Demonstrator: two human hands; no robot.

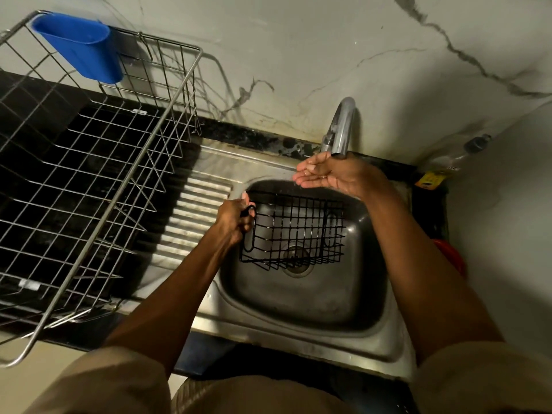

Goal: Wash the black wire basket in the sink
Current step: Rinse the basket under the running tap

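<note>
One black wire basket is present, held inside the single steel sink above the drain. The basket holds nothing. The sink bowl contains only the basket.

Two hands are in view. The left hand grips the basket at its left end, with the grip clamped around the wire handle loop. The right hand is held palm up directly under the outlet of the one tap, at the far edge of the sink; its grip is apart, fingers straight and wet, holding nothing.

One large steel dish rack stands on the dark counter to the left of the sink, partly over the ribbed drainboard. One blue cup hangs on the far side of the rack; its contents cannot be seen. No dishes are visible in the rack.

One clear bottle with a yellow label stands in the far right corner against the marble wall.
</note>
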